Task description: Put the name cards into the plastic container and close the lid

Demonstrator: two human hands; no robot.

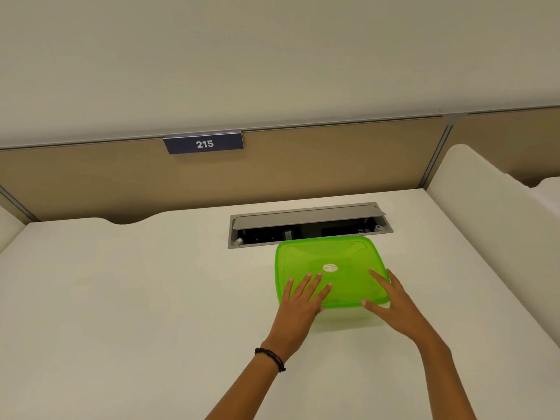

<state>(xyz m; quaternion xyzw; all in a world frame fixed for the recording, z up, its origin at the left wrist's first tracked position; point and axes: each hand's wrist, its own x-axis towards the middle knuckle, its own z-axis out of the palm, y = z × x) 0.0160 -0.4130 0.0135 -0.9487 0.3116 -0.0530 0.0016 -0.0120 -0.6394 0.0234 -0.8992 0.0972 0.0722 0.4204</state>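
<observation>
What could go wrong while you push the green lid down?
The box sits right beside the open slot in the desk, so a hard push might slide it over the gap. Both hands, left and right, press only the near edge of the lid, so the far edge might stay unsealed.

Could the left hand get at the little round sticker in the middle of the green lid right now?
Probably yes. The left hand lies flat on the green lid, and the sticker sits uncovered just past its fingers, with nothing between them.

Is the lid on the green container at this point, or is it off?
On: the green lid covers the container, both hands pressing flat on it.
</observation>
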